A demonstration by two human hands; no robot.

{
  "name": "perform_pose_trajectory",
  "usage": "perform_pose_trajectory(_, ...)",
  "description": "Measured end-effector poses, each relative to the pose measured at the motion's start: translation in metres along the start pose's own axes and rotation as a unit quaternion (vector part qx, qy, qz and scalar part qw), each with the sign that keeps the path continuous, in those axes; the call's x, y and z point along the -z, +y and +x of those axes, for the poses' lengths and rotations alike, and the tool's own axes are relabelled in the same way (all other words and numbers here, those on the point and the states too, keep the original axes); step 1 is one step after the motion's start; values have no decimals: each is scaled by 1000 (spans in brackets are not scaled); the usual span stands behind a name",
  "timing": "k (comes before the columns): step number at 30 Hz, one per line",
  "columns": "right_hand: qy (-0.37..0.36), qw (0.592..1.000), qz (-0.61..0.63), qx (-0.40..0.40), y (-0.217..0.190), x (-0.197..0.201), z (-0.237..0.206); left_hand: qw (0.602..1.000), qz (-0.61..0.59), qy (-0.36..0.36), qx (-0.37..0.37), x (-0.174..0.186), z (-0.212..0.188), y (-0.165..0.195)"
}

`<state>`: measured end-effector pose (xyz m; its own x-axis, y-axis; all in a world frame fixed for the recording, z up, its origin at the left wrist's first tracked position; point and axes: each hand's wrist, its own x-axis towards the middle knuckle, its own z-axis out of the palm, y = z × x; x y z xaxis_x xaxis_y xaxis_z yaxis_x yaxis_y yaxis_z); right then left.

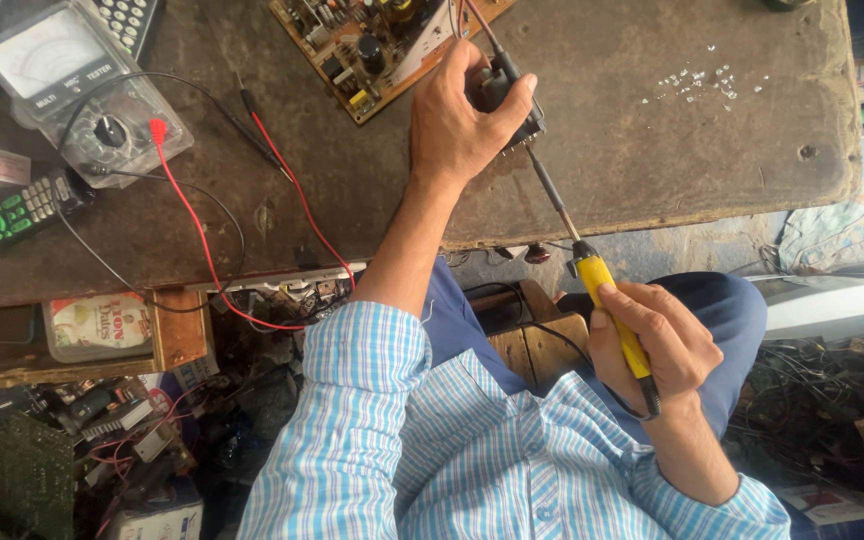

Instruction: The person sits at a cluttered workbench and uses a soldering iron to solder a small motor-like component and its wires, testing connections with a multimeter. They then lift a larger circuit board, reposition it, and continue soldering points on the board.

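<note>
My left hand (pixel 467 115) is closed around a small black electronic part (pixel 502 90) with metal pins, held just above the worn brown workbench (pixel 672 160). My right hand (pixel 652 345) grips a soldering iron (pixel 607 300) by its yellow handle. The iron's dark shaft slants up and to the left, and its tip meets the underside of the black part near the pins. A brown circuit board (pixel 372 45) with several components lies on the bench just beyond and to the left of my left hand.
An analog multimeter (pixel 72 95) sits at the far left, its red lead (pixel 197 235) and black lead (pixel 252 125) trailing across the bench. A remote control (pixel 7 215) lies at the left edge. Small shiny bits (pixel 697 85) are scattered at the right. Cluttered electronics (pixel 102 430) fill the space below.
</note>
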<state>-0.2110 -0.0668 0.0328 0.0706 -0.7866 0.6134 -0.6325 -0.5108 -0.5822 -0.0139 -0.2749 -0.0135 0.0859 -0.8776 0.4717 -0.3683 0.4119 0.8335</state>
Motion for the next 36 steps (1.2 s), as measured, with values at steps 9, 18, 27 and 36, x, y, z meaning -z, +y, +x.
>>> perform_pose_trajectory(9, 0, 1000, -14, -8, 0, -3, 3, 1000, 6, -9, 8, -1, 1, -3)
perform_pose_trajectory(18, -8, 999, -25, 23, -1, -1, 6, 1000, -2, -2, -3, -2, 1, 1)
perform_pose_trajectory(27, 118, 992, -48, -26, 27, 34, -43, 1000, 8, 1, 4, -7, -4, 7)
perform_pose_trajectory(36, 66, 931, 317, -170, 52, 120, -71, 999, 31, -14, -22, -11, -20, 25)
